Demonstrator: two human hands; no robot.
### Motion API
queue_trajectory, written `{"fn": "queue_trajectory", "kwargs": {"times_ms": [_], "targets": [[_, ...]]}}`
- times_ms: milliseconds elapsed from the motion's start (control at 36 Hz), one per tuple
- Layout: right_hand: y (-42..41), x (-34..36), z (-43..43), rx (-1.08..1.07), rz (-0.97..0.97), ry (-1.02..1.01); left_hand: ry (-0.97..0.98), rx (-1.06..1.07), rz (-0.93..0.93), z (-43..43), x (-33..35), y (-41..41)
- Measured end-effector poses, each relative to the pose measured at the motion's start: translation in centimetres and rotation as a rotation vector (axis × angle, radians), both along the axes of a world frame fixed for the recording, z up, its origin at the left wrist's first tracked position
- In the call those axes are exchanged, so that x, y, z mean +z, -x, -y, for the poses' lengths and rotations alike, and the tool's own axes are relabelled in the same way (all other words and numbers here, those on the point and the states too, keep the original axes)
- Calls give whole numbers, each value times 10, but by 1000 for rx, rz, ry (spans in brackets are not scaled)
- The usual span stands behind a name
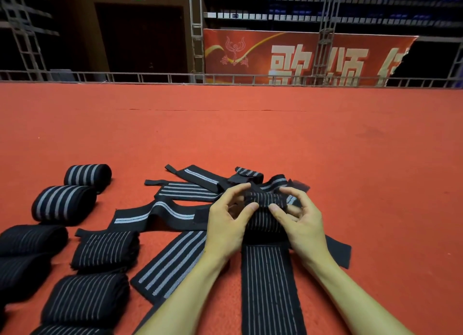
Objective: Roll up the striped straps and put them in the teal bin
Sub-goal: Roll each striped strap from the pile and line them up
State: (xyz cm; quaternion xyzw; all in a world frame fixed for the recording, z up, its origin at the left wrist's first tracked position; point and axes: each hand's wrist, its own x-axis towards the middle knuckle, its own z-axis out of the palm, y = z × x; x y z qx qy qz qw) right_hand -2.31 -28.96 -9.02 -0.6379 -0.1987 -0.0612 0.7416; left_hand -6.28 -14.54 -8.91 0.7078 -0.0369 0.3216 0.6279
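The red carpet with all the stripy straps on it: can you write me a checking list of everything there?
Surface: red carpet, straps lying on it.
Job's things: half-rolled strap, its tail flat toward the person; rolled straps at left; loose straps flat in the middle; teal bin not seen.
Clutter: nothing seen.
Hands: left hand and right hand both pinch the roll.
Cables: nothing seen.
Surroundings: metal railing, red banner, dark door behind.
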Motion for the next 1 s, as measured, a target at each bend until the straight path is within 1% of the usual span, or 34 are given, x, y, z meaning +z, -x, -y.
{"fn": "queue_trajectory", "kwargs": {"times_ms": [56, 167, 278, 528, 639, 722, 806, 889, 944, 1000], "targets": [[2, 2, 1, 12, 28, 7, -3, 0, 8, -1, 1, 0], [5, 6, 3, -16, 150, 7, -59, 17, 46, -1, 2, 2], [5, 5, 2, 7, 158, 10, -116, 50, 96, 0, 5, 3], [4, 4, 3, -31, 319, 111, -106, 58, 137, 4, 6, 5], [5, 4, 2, 18, 306, 77, -91, 38, 167, 5, 8, 5], [2, 2, 1, -8, 296, 84, -83, -5, 160, 6, 8, 5], [1, 2, 1, -22, 269, 43, -54, -81, 111, 6, 7, 7], [0, 1, 2, 9, 258, 23, -16, -173, 52, 7, 6, 9], [1, 2, 3, 23, 248, 15, -4, -167, 7, 6, 6, 7], [1, 1, 4, 47, 211, -17, -34, -128, -13, 5, 7, 6]]}}
